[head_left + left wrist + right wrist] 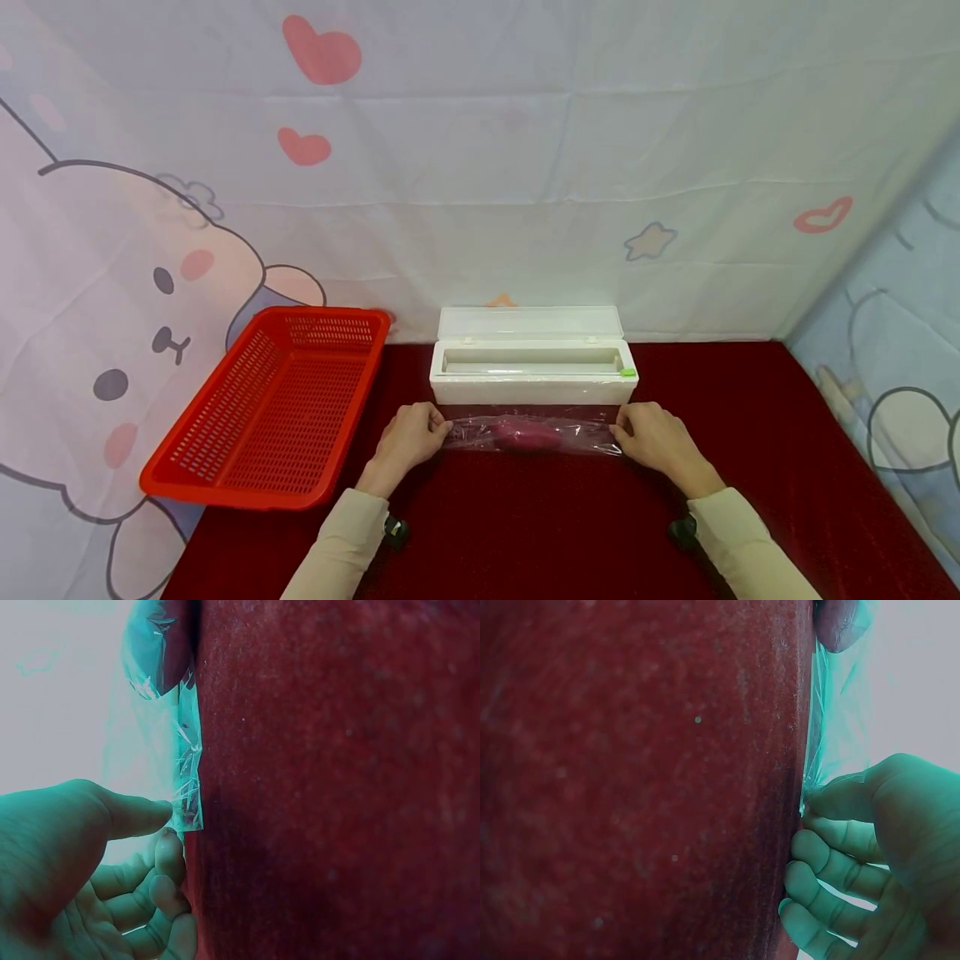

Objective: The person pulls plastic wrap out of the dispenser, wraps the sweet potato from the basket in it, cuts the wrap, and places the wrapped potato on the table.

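A sheet of clear cling film (588, 437) stretches in front of the white dispenser box (534, 392), over or around an oblong pinkish-purple thing (527, 434) whose kind I cannot make out. My left hand (411, 436) pinches the film's left end between thumb and forefinger. At the right end, my right hand (660, 437) pinches the film the same way. In the left wrist view the film (189, 769) hangs creased from the left fingertips, with part of the dark oblong thing (178, 652) above. The right wrist view shows the thing's rounded end (840, 626) beyond the right thumb.
The dispenser box stands against the patterned cloth backdrop (480, 208), its translucent lid (531, 322) raised and a green slider (627, 372) at its right end. To the left lies a red plastic basket (292, 433). Dark red cloth (540, 525) covers the table.
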{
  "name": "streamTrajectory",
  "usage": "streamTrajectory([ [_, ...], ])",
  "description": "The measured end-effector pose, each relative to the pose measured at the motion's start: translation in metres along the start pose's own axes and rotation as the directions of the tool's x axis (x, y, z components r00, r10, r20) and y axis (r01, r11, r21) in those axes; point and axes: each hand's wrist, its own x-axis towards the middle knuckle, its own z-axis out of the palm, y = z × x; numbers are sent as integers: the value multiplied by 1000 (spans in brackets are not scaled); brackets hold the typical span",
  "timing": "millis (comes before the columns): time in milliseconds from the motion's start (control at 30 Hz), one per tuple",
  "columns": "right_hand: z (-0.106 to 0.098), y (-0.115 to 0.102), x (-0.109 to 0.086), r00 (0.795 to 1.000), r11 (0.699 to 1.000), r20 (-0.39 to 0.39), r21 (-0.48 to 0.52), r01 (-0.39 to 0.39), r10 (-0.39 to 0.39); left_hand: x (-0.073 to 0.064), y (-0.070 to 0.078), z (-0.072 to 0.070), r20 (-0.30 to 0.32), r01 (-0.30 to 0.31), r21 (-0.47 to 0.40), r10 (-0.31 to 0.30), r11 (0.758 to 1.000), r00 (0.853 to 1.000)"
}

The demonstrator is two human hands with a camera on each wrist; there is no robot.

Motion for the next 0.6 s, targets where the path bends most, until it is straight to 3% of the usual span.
streamTrajectory([
  [267, -2, 1, 1, 1000, 1000, 0, 0, -12, 12, 1, -3, 1, 10, -7, -6, 7, 1000, 1000],
  [333, -2, 1, 0, 1000, 1000, -1, 0, -16, 16, 10, -17, 12, 8, -1, -17, 1, 1000, 1000],
  [467, -2, 2, 0, 1000, 1000, -3, 3, -17, 17, 10, -19, 13, 12, 9, -15, -9, 1000, 1000],
  [600, -4, 3, 0, 1000, 1000, 4, 4, -19, 19, -1, -4, -1, 31, 22, -16, -22, 1000, 999],
])
